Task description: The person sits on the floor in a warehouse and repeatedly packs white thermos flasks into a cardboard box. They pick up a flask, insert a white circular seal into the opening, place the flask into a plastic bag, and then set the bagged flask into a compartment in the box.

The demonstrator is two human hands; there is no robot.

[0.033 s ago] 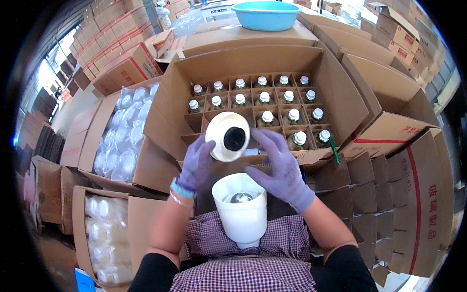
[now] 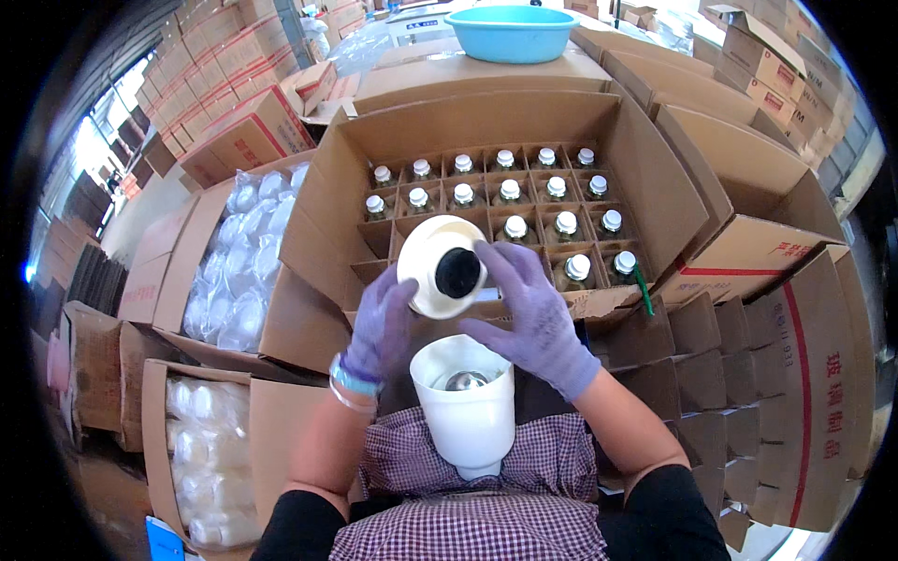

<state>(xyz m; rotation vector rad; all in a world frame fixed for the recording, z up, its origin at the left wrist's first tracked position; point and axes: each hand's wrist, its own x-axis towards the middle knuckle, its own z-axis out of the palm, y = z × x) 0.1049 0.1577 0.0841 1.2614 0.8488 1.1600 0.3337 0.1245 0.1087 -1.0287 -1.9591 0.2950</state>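
Note:
A cream-white, bell-shaped plastic piece (image 2: 418,252) with a round black centre is raised in front of my chest. My left hand (image 2: 381,323), in a lilac glove, is closed on its left edge. My right hand (image 2: 545,323), gloved alike, touches the right edge with its fingertips, thumb spread apart below. Between my thighs stands a white plastic vessel (image 2: 465,425), narrow at its base. A shiny metal dome (image 2: 465,381) shows inside it. Beyond my hands a divided carton (image 2: 486,112) holds several glass bottles with white caps (image 2: 517,227); my hands hide part of its near rows.
Cartons of plastic-wrapped clear pieces (image 2: 245,248) and wrapped pale pieces (image 2: 210,458) stand at my left. Cardboard dividers (image 2: 697,374) and open cartons (image 2: 748,243) crowd the right. A blue basin (image 2: 512,37) rests behind. A green strip (image 2: 643,290) hangs at the bottle carton's near right corner.
The bell-shaped piece has shifted slightly right and down. My right fingertips have come onto its edge, and my left hand has moved a little right and down.

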